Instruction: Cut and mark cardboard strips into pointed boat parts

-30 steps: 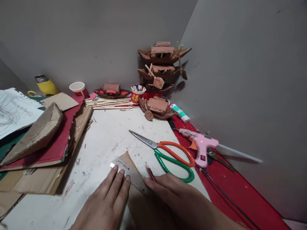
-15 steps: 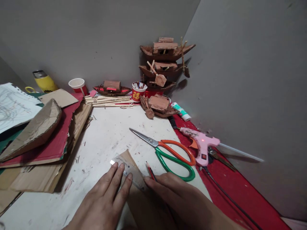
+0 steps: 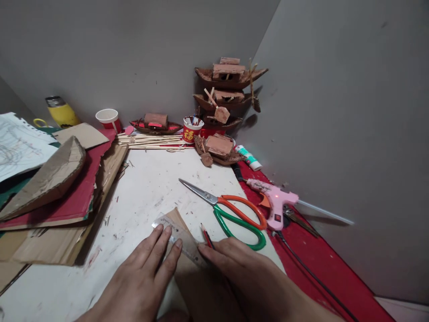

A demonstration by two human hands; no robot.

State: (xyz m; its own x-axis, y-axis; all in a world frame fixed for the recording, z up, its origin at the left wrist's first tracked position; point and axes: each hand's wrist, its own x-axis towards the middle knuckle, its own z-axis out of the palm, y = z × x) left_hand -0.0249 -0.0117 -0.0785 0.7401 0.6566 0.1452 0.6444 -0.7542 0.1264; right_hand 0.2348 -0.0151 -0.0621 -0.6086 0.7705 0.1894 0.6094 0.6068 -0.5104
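Note:
A clear ruler [image 3: 184, 243] lies slantwise across a pointed brown cardboard piece [image 3: 189, 279] at the bottom centre. The fingers of my left hand [image 3: 144, 268] are spread and press flat on the ruler's left part. My right hand [image 3: 237, 264] is closed around a red and black pencil [image 3: 208, 237], its tip pointing up and away. The right index finger and thumb side rest at the ruler's right end. Just beyond the right hand lie scissors [image 3: 217, 201] with orange and green handles, blades pointing left.
Pink glue gun [image 3: 276, 201] with a cable on red cloth at right. Cardboard boats [image 3: 228, 74] are stacked at the back, beside a red cup [image 3: 193, 129] and thin sticks [image 3: 150, 141]. A cardboard pile [image 3: 67, 214] stands at left, a yellow bottle [image 3: 62, 112] behind it.
The view has shifted slightly, so objects on the right sit a little further left. Both hands, the ruler and the pencil keep about the same arrangement.

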